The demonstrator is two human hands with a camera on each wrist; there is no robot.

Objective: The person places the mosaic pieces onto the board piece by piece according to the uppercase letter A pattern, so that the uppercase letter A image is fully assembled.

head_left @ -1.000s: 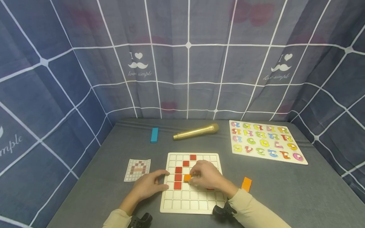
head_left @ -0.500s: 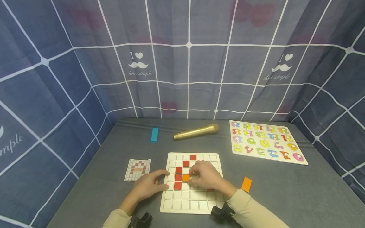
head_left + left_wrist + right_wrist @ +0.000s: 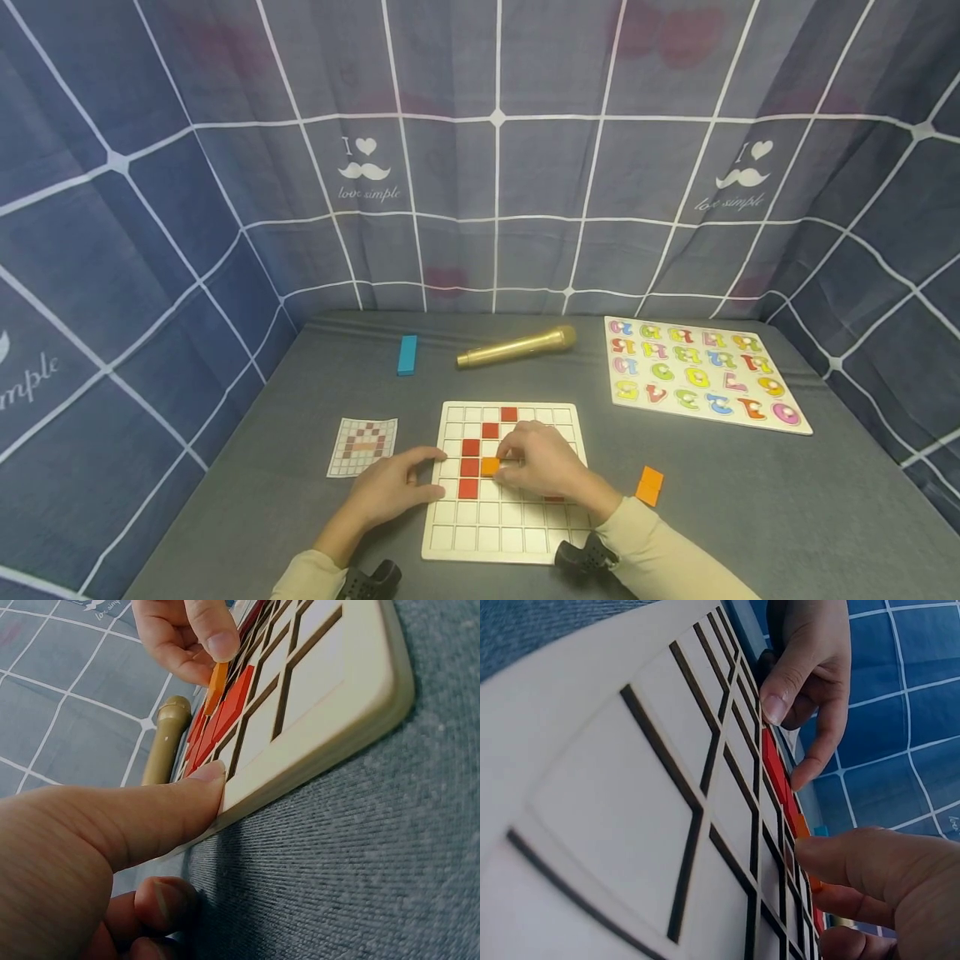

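Observation:
A pale gridded board (image 3: 499, 553) lies on the table in the head view, with several red tiles (image 3: 468, 488) set in its cells. My right hand (image 3: 543, 461) reaches over the board and pinches an orange tile (image 3: 490, 467) between thumb and fingers. That tile sits just right of the red column; in the left wrist view the orange tile (image 3: 216, 688) looks tilted on edge. My left hand (image 3: 390, 490) is at the board's left edge, its thumb (image 3: 180, 808) resting on the rim and its fingers spread. The right hand covers some cells.
A printed pattern card (image 3: 362, 448) lies left of the board. Two orange tiles (image 3: 649, 486) lie to the right. Farther back are a blue block (image 3: 407, 356), a gold microphone (image 3: 516, 347) and a number puzzle board (image 3: 705, 375). A grid-patterned curtain (image 3: 450, 167) surrounds the table.
The right hand has shifted the orange tile slightly left, closer to the red column. The left hand has stayed at the board's edge.

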